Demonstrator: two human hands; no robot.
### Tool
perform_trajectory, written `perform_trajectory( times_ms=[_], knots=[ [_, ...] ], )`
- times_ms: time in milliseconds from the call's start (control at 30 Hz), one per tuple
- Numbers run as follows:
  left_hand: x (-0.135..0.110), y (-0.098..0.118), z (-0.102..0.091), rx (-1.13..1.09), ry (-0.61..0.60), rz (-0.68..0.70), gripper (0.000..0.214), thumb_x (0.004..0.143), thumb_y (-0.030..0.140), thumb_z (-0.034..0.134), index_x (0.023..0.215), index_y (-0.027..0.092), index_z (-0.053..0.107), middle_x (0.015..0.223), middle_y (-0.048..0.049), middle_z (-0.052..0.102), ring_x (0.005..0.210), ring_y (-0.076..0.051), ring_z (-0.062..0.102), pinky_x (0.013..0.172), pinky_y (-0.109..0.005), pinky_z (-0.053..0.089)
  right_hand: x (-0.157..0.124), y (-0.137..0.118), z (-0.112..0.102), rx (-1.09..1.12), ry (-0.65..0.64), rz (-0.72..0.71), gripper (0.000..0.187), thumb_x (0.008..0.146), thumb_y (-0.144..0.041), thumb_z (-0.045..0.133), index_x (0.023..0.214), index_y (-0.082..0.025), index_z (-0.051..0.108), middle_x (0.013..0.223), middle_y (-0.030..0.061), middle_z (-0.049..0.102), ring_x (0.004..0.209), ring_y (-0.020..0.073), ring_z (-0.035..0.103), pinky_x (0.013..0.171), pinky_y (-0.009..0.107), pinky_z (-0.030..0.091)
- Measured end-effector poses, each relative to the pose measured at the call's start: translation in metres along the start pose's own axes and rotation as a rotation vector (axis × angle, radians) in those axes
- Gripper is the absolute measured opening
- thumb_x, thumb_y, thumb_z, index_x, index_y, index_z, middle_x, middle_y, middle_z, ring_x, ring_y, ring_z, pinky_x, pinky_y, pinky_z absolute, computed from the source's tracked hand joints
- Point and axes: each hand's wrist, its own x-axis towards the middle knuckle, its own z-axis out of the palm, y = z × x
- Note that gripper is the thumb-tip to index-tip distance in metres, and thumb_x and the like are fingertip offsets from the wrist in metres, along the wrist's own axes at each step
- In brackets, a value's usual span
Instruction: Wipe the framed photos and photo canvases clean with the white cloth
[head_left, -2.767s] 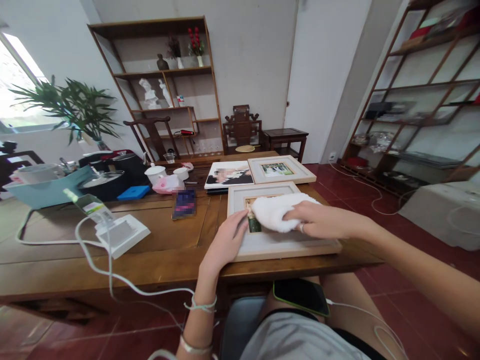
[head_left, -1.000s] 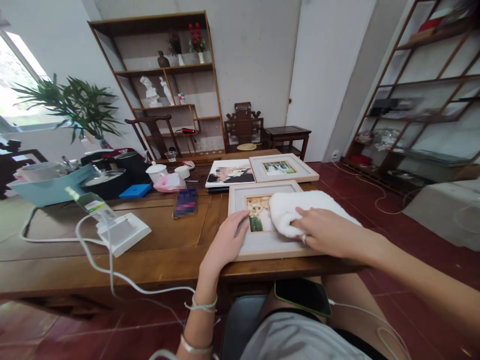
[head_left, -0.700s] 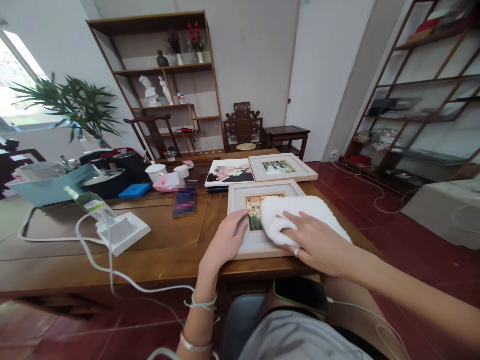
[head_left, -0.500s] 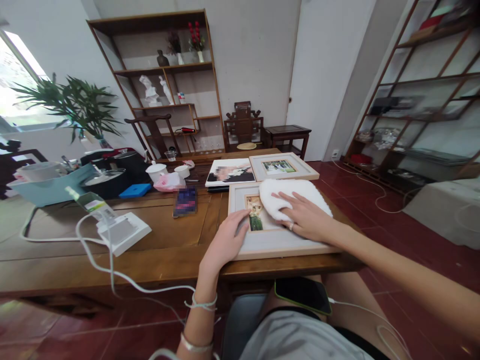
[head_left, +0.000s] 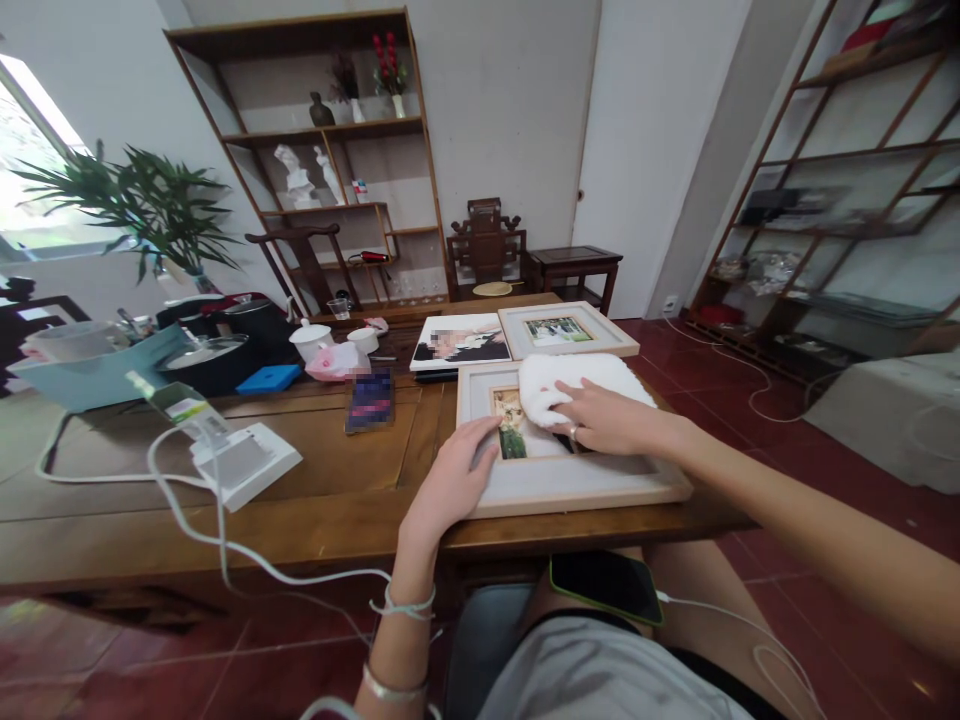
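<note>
A light wooden picture frame [head_left: 570,498] with a pale mat and a small photo lies flat at the table's front edge. My left hand [head_left: 450,475] rests on its left side, fingers stretched out flat, the tips by the photo's edge. A fluffy white cloth [head_left: 581,378] covers the frame's upper right part. Over it, my right hand [head_left: 611,415] presses down with bent fingers and grips the cloth's near edge; some fingertips sink into the cloth and are hidden. Behind stand a second framed photo [head_left: 585,350] and a photo panel [head_left: 457,355], both lying flat.
On the wooden table [head_left: 322,500] are a dark blurred-out phone-like item [head_left: 370,400], a white box [head_left: 251,462] with a white cable, a blue box [head_left: 268,378], a white teapot [head_left: 310,340] and a pot [head_left: 206,362]. A charging phone [head_left: 606,588] lies on my lap.
My right hand has shifted slightly up and away on the cloth, its fingers more bent. The near part of the cloth has drawn back, baring more of the frame. My left hand stays put.
</note>
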Motion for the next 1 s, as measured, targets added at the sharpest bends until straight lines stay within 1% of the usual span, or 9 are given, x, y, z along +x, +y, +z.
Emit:
perform_trajectory(
  times_ms=[100, 233, 400, 533, 633, 700, 767, 833, 1000],
  knots=[
    [0.000, -0.001, 0.001, -0.001, 0.001, 0.002, 0.036, 0.089, 0.018, 0.045, 0.124, 0.015, 0.054, 0.132, -0.0101, 0.056, 0.123, -0.021, 0.050, 0.108, -0.039, 0.035, -0.024, -0.022, -0.024, 0.101, -0.116, 0.014, 0.039, 0.094, -0.035, 0.033, 0.104, -0.014, 0.065, 0.109, 0.0179, 0.064, 0.094, 0.0302, 0.062, 0.082, 0.041, 0.043],
    [0.001, -0.001, 0.001, 0.000, 0.003, 0.012, 0.036, 0.089, 0.018, 0.044, 0.124, 0.015, 0.054, 0.132, -0.0102, 0.056, 0.122, -0.020, 0.050, 0.108, -0.039, 0.035, -0.060, -0.056, -0.052, 0.217, -0.244, 0.022, 0.036, 0.093, -0.037, 0.036, 0.098, -0.017, 0.065, 0.091, 0.0119, 0.067, 0.081, 0.0261, 0.063, 0.070, 0.034, 0.043],
    [0.000, 0.000, 0.001, 0.009, -0.002, 0.015, 0.037, 0.089, 0.017, 0.044, 0.124, 0.015, 0.054, 0.132, -0.0104, 0.056, 0.122, -0.020, 0.051, 0.107, -0.038, 0.036, -0.074, -0.071, -0.051, 0.252, -0.174, 0.018, 0.036, 0.094, -0.041, 0.035, 0.102, -0.020, 0.064, 0.105, 0.0129, 0.064, 0.084, 0.0280, 0.063, 0.073, 0.038, 0.043],
    [0.000, -0.002, 0.001, 0.009, 0.003, 0.013, 0.037, 0.089, 0.018, 0.044, 0.125, 0.016, 0.054, 0.132, -0.0097, 0.056, 0.122, -0.020, 0.051, 0.108, -0.037, 0.036, -0.055, -0.051, -0.034, 0.200, -0.139, 0.017, 0.039, 0.095, -0.039, 0.033, 0.107, -0.017, 0.062, 0.109, 0.0153, 0.064, 0.088, 0.0292, 0.063, 0.079, 0.041, 0.045],
    [0.000, -0.003, 0.001, 0.005, 0.009, 0.017, 0.036, 0.089, 0.019, 0.045, 0.124, 0.017, 0.055, 0.131, -0.0090, 0.057, 0.122, -0.020, 0.051, 0.108, -0.038, 0.036, -0.033, -0.022, -0.016, 0.124, -0.067, -0.024, 0.037, 0.094, -0.033, 0.034, 0.111, -0.016, 0.062, 0.126, 0.0168, 0.057, 0.105, 0.0322, 0.059, 0.091, 0.046, 0.041],
    [0.000, -0.003, 0.001, 0.003, 0.011, 0.020, 0.036, 0.089, 0.019, 0.045, 0.124, 0.018, 0.055, 0.131, -0.0085, 0.057, 0.122, -0.020, 0.051, 0.108, -0.039, 0.036, -0.019, -0.002, -0.002, 0.075, 0.014, -0.008, 0.035, 0.093, -0.028, 0.036, 0.114, -0.015, 0.061, 0.130, 0.0162, 0.054, 0.126, 0.0328, 0.043, 0.100, 0.047, 0.035],
    [0.000, -0.003, 0.001, 0.001, 0.012, 0.022, 0.036, 0.089, 0.018, 0.045, 0.123, 0.018, 0.055, 0.131, -0.0084, 0.057, 0.122, -0.021, 0.051, 0.108, -0.040, 0.036, -0.005, 0.015, 0.009, 0.022, 0.080, 0.010, 0.035, 0.091, -0.024, 0.037, 0.115, -0.015, 0.061, 0.135, 0.0149, 0.051, 0.135, 0.0311, 0.030, 0.103, 0.048, 0.031],
    [0.000, -0.003, 0.001, -0.002, 0.013, 0.023, 0.036, 0.088, 0.018, 0.045, 0.123, 0.018, 0.055, 0.131, -0.0086, 0.057, 0.122, -0.021, 0.051, 0.108, -0.040, 0.036, 0.007, 0.026, 0.017, -0.038, 0.132, 0.054, 0.035, 0.088, -0.019, 0.039, 0.114, -0.014, 0.061, 0.140, 0.0156, 0.046, 0.138, 0.0309, 0.024, 0.104, 0.050, 0.029],
    [0.000, -0.001, 0.000, -0.005, 0.003, 0.009, 0.036, 0.089, 0.018, 0.045, 0.124, 0.018, 0.055, 0.132, -0.0086, 0.056, 0.123, -0.021, 0.050, 0.108, -0.040, 0.036, 0.025, 0.034, 0.024, -0.098, 0.175, 0.089, 0.040, 0.082, -0.013, 0.040, 0.116, -0.010, 0.060, 0.147, 0.0182, 0.035, 0.138, 0.0329, 0.024, 0.104, 0.056, 0.025]
  ],
)
